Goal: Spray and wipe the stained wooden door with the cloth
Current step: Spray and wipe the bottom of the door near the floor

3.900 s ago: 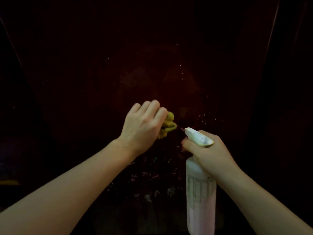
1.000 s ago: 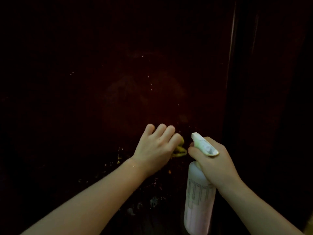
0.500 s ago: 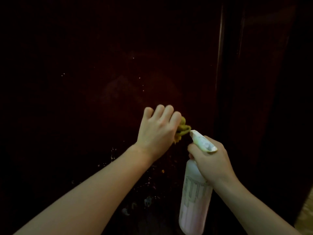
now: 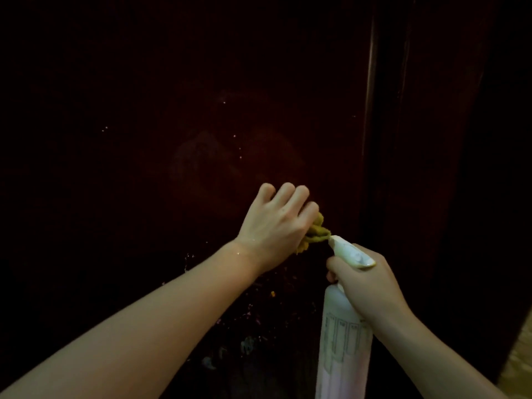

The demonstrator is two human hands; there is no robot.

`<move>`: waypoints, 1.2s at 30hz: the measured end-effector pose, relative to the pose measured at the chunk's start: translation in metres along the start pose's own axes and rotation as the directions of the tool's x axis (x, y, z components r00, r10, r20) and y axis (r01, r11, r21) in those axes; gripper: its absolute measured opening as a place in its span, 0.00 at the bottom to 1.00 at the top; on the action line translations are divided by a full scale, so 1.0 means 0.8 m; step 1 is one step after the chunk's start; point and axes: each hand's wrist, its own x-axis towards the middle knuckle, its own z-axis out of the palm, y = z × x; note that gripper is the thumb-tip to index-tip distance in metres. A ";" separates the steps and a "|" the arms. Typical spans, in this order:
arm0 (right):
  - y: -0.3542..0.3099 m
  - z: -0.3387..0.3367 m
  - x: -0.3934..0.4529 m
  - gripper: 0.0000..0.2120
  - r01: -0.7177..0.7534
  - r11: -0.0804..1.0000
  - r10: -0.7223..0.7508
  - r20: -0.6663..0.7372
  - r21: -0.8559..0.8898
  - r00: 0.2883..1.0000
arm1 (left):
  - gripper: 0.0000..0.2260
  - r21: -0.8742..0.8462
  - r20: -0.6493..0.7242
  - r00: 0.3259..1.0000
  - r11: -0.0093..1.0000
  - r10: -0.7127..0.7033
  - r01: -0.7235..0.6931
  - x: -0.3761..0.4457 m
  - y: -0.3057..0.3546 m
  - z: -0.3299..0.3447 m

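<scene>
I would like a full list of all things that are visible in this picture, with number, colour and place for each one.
wooden door: one, very dark reddish brown, fills most of the view in front of the person
stains: several small pale specks and smears, on the lower part of the door below the left hand
cloth: one, yellow-green, bunched against the door at centre
spray bottle: one, pale pinkish white with a white trigger head, at lower right, its nozzle close beside the cloth
floor: one small tan patch, at the lower right corner
left hand: one, at centre, grips the cloth
right hand: one, at lower right, grips the neck of the spray bottle
</scene>
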 end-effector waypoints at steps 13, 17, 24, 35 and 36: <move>-0.027 0.032 -0.008 0.04 0.081 0.986 -0.101 0.135 0.144 0.986 | 0.19 -0.471 -0.034 0.908 0.808 -0.417 0.354 0.018 -0.037 -0.067; -0.037 0.041 -0.009 0.06 0.123 0.973 -0.154 0.154 0.194 0.976 | 0.14 -0.540 0.111 0.870 0.706 -0.480 0.459 0.017 -0.021 -0.075; -0.050 0.051 -0.013 0.05 0.153 0.953 -0.198 0.154 0.262 0.968 | 0.10 -0.565 0.383 0.803 0.572 -0.457 0.595 -0.003 -0.016 -0.086; -0.052 0.080 -0.017 0.05 0.184 0.934 -0.226 0.107 0.307 0.968 | 0.17 -0.516 0.792 0.494 0.040 -0.358 0.856 -0.026 -0.040 -0.091; -0.051 0.082 -0.017 0.07 0.190 0.935 -0.229 0.100 0.300 0.968 | 0.14 -0.487 0.822 0.468 0.025 -0.325 0.873 -0.027 -0.044 -0.092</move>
